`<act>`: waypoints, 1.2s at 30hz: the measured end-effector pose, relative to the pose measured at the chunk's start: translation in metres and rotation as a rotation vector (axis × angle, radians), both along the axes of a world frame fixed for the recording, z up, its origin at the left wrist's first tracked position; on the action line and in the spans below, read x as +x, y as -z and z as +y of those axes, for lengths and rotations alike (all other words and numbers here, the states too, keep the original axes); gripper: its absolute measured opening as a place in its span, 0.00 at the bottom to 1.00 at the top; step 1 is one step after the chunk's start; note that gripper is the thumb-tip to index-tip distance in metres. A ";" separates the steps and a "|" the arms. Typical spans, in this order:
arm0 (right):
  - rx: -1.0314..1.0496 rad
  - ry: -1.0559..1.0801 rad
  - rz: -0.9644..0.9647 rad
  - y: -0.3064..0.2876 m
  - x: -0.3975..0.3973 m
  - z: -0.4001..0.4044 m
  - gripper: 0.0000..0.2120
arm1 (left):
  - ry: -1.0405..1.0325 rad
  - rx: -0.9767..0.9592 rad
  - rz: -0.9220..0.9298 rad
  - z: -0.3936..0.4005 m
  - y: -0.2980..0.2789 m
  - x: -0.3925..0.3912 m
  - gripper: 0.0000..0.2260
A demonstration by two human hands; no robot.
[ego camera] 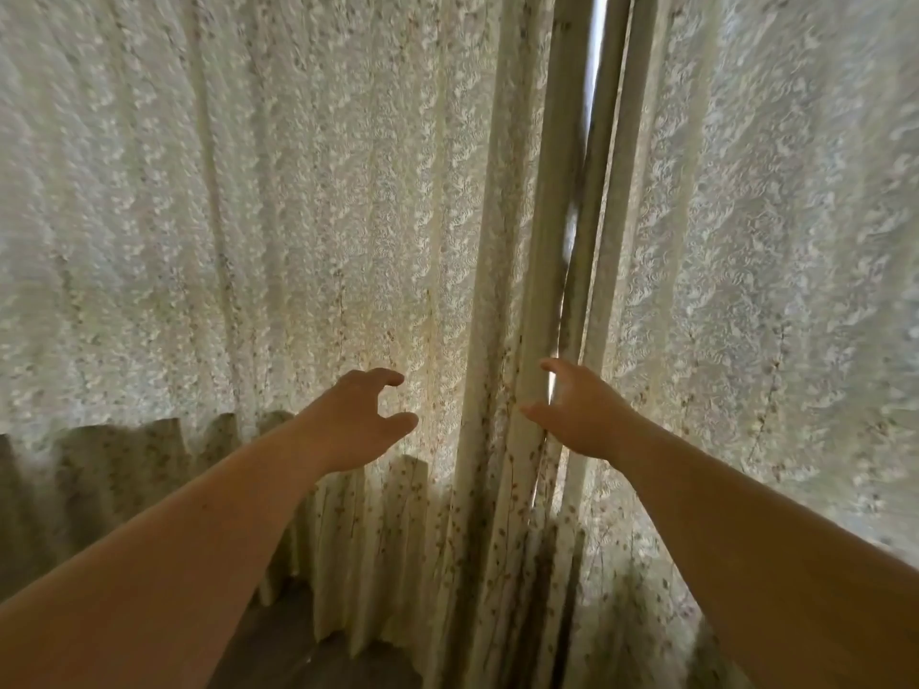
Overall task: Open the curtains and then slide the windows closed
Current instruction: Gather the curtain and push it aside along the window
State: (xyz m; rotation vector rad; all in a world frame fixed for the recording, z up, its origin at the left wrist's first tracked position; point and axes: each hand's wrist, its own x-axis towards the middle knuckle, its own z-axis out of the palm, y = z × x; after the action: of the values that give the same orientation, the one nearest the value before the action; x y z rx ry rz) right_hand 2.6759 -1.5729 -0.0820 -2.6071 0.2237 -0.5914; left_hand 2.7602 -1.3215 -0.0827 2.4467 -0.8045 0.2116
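Note:
Two cream curtains with a small floral print hang drawn across the view, the left curtain (pixel 298 216) and the right curtain (pixel 771 241). They meet at a narrow bright slit (pixel 594 92) right of centre. My left hand (pixel 358 420) hovers in front of the left curtain, fingers curled apart and holding nothing. My right hand (pixel 579 410) is at the folded inner edge of the left curtain by the slit, thumb and fingers spread around the fold without closing on it. The windows are hidden behind the cloth.
A darker band along the bottom left (pixel 124 469) marks where a wall or sill stands behind the curtain. The curtain hems hang down to a dark floor (pixel 298 648) at the bottom centre.

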 end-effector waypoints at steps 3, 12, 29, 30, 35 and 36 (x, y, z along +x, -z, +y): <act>0.103 0.043 -0.036 0.005 0.059 -0.024 0.39 | 0.010 0.019 -0.010 -0.024 0.006 0.044 0.27; 0.414 0.177 -0.240 0.002 0.259 -0.113 0.51 | -0.108 -0.017 -0.038 -0.095 -0.002 0.214 0.28; 0.601 -0.025 -0.512 -0.035 0.509 -0.084 0.63 | -0.303 -0.068 0.100 -0.044 0.029 0.422 0.28; 0.638 -0.017 -0.521 -0.038 0.527 -0.074 0.64 | -0.297 -0.079 0.098 -0.027 0.030 0.438 0.28; 0.734 0.015 -0.496 -0.054 0.611 0.000 0.65 | -0.301 -0.140 0.091 0.048 0.024 0.511 0.33; 0.768 -0.016 -0.487 -0.059 0.628 0.015 0.64 | -0.302 -0.146 0.097 0.062 0.020 0.524 0.34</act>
State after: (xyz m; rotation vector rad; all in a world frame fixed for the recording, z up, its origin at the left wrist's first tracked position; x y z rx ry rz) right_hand 3.3036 -1.5582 -0.0233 -1.6763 0.2154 -0.8978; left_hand 3.2840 -1.2593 -0.1026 2.4088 -0.3620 0.2514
